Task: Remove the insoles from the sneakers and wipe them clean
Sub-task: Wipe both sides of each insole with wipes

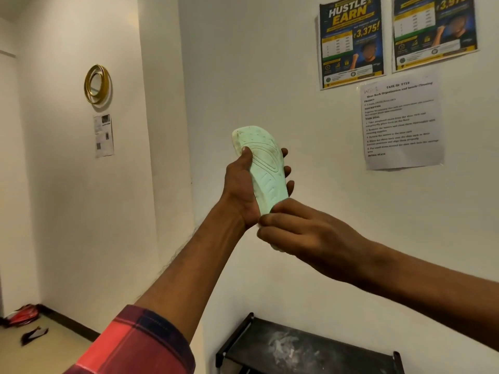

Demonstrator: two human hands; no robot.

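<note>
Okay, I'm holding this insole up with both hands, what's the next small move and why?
Probably slide the right hand up the insole toward its upper end: dark smudges show there, while that hand pinches only the lower end. The left hand grips the middle, steadying it.

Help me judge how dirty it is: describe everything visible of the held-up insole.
The insole is pale mint green, foam-like, with curved grooves moulded into the face toward the camera. Greyish grime smudges its upper half; the lower half looks cleaner. It stands nearly upright in the air before a white wall, rounded end up. The left hand grips its middle, thumb on the face, fingertips round the right edge. The right hand pinches its lower end.
</note>
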